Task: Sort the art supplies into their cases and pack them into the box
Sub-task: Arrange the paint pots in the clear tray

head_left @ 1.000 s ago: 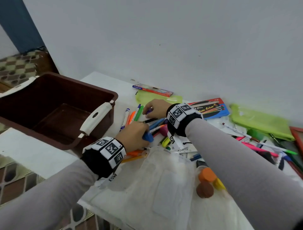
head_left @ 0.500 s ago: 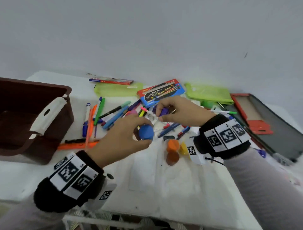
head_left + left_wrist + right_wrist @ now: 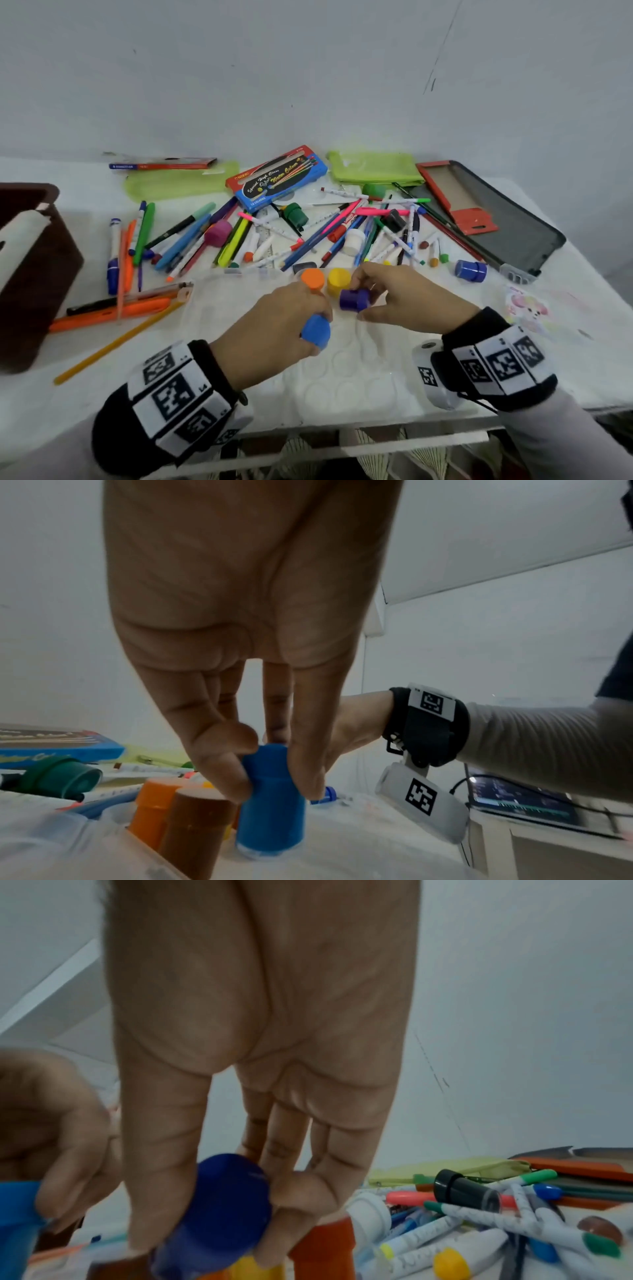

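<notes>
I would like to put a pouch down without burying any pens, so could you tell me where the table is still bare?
Bare patches: the near left corner of the table, between the brown box and the yellow pencil; and the right edge, beyond the pink sticker sheet. The middle is crowded with pens, and paint pots sit in the clear tray.

Smooth plastic blue pot (image 3: pixel 270 802), glossy cardboard paint box (image 3: pixel 277 178)

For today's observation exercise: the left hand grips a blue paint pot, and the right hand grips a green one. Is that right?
Not quite. The right hand grips a purple paint pot, not a green one, as the head view shows. The left hand does grip the blue paint pot.
</notes>
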